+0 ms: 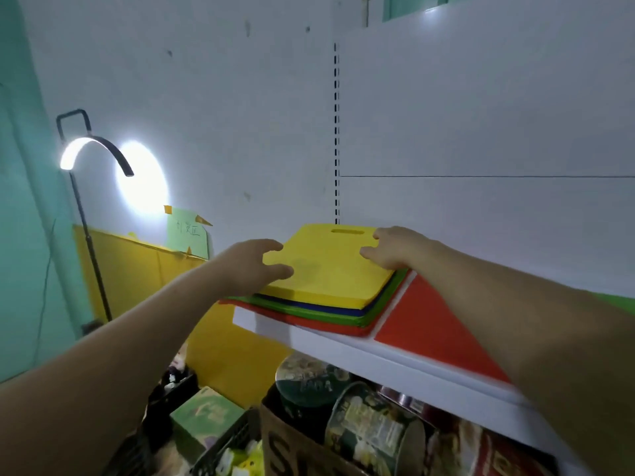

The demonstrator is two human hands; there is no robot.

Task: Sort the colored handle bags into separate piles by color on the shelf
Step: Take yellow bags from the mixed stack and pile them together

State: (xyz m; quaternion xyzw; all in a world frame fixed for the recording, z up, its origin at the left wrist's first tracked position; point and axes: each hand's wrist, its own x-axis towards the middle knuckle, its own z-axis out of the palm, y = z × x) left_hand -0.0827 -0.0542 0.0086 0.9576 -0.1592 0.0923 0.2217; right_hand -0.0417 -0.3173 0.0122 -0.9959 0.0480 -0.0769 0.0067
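- Up on the flat white shelf (343,348), a yellow flat fabric bag with a slot handle (326,266) tops a stack at the shelf's left end. Its slot points toward the wall.
- Under it, the edges of a blue bag (309,305), a green bag (385,304) and, lowest, an orange-red bag (309,323) show along the near and right sides.
- The left hand (254,266) is at the yellow bag's left edge. Its fingers are spread and loosely straight, and the thumb lies on the top surface. It clasps nothing that can be seen; whether any finger reaches under the edge cannot be told.
- The right hand (395,247) rests on the yellow bag's right edge, just beside the handle slot. Its fingers are relaxed and it grips nothing.
- A second orange-red flat bag (429,328) lies alone on the shelf just right of the stack, partly hidden by the right forearm.
- Below the shelf stands a brown cardboard box (285,444) holding printed tins (371,431).
- Left of the box are a black plastic crate (223,448) and a green carton (206,413).
- A black floor lamp with a curved lit head (92,146) stands at the left wall, with a green paper note (189,231) taped near it.
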